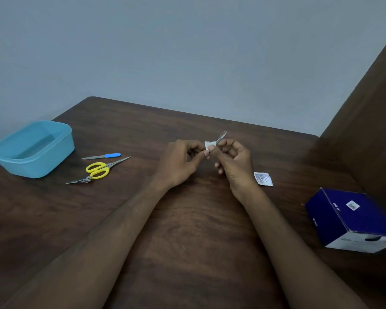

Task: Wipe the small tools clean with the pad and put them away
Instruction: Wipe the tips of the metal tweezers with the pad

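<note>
Pad (210,145) pinched in left hand (183,162) against tweezers (221,137) gripped by right hand (234,161); blue tub (54,159) apparently bare

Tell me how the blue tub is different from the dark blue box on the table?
The blue tub is light blue, while the dark blue box is navy with a white end. The tub is open on top and you can see inside; the box is closed on the sides shown. The tub has rounded corners; the box has sharp edges. The tub sits far left, the box far right. Both rest on the brown table.
</note>
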Motion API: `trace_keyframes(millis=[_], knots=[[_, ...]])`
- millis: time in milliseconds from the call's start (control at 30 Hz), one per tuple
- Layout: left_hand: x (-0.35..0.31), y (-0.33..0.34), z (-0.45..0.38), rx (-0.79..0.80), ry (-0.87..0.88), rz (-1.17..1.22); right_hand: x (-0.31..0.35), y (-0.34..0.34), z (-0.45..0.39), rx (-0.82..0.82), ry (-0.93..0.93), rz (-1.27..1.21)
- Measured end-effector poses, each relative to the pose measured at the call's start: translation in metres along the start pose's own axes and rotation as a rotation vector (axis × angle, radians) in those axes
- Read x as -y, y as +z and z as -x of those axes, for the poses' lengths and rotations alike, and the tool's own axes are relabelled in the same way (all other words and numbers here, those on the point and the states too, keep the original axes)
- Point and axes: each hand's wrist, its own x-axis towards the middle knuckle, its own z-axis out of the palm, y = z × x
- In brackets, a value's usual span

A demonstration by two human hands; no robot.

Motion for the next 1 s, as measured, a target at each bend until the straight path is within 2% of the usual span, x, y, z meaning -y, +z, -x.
trace_keyframes(millis=[133,267,433,567,633,767,867,1000], knots=[[-0.001,-0.001,0.0,-0.052,0.027,-0.008,-0.002,-0.001,-0.001,0.032,0.005,0.054],[0.003,0.001,0.0,-0.061,-0.07,0.154,0.001,0.001,0.002,0.16,-0.035,0.08],[0.003,-0.002,-0.001,-0.072,-0.157,0.155,-0.003,0.003,0.001,0.085,-0.077,0.078],[0.0,-0.004,-0.005,-0.251,-0.17,0.236,-0.007,0.004,0.004,0.082,-0.173,0.285],[0.004,-0.003,-0.007,-0.285,-0.175,0.236,-0.008,0.005,0.005,0.069,-0.197,0.325],[0.01,-0.002,-0.01,-0.286,-0.21,0.301,-0.005,0.004,0.005,0.012,-0.154,0.243],[0.009,-0.001,-0.01,-0.27,-0.192,0.354,-0.001,0.003,0.002,-0.021,-0.095,0.108],[0.002,-0.003,-0.007,-0.222,-0.168,0.355,0.001,0.001,0.001,-0.03,-0.055,0.057]])
